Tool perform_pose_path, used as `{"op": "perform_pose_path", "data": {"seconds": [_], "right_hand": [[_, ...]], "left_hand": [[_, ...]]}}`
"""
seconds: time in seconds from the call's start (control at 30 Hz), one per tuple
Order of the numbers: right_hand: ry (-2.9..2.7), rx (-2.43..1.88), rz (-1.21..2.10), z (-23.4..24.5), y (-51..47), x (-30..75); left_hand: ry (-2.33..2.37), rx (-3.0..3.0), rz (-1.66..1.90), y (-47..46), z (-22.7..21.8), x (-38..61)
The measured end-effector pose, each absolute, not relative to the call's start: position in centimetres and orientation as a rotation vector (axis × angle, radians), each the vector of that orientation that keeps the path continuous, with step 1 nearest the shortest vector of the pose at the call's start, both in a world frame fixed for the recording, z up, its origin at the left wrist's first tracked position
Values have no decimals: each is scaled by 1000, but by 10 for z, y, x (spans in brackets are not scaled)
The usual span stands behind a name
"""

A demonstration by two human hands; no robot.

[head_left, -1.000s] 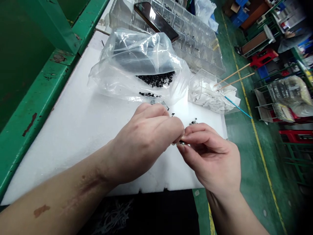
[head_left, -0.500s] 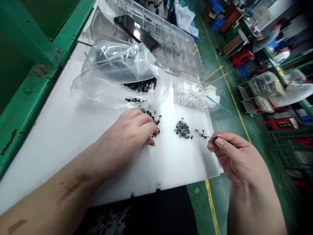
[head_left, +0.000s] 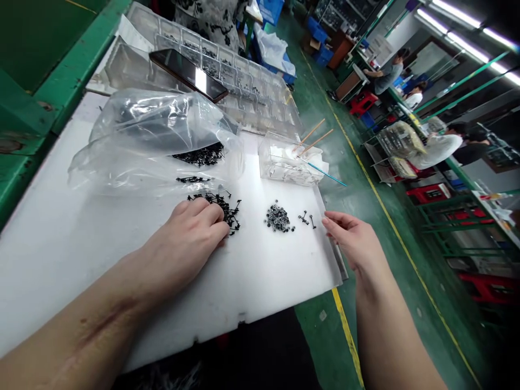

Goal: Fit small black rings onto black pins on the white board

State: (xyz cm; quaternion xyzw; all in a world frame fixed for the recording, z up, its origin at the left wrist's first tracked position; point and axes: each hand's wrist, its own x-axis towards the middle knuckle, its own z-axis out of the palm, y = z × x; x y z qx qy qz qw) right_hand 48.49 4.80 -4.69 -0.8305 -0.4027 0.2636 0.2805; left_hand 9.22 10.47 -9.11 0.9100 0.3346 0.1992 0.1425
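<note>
My left hand (head_left: 190, 235) rests knuckles-up on the white foam board (head_left: 122, 238), its curled fingertips in a loose pile of small black screws (head_left: 227, 207). What the fingertips pinch, if anything, is hidden. My right hand (head_left: 352, 238) hovers at the board's right edge with fingers loosely apart and nothing in them. Just left of it lie two or three assembled black screws (head_left: 306, 218). A small heap of grey washers (head_left: 278, 218) sits between the two hands.
A clear plastic bag (head_left: 150, 138) holding more black screws lies behind the left hand. A clear box (head_left: 284, 160) with white paper and thin sticks stands at the back right. Compartment trays (head_left: 244, 89) carry a dark phone (head_left: 187, 67). Other people sit far right.
The hands have parted from a shared pinch. My left hand dropped onto the screw pile. My right hand carried an assembled screw to the right, set it down by the washers and opened.
</note>
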Motion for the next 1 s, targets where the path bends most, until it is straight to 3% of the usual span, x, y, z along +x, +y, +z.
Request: {"op": "perform_pose_path", "data": {"seconds": [0.3,0.77,1.0], "right_hand": [[-1338,-2580,412,-60,22,502],[-1640,-2242,-2,-98,66,449],[-1618,-2162,-80,-80,56,452]], "left_hand": [[963,2574,568,100,-83,92],[990,2433,706,104,-85,90],[1045,2308,747,104,-75,89]]}}
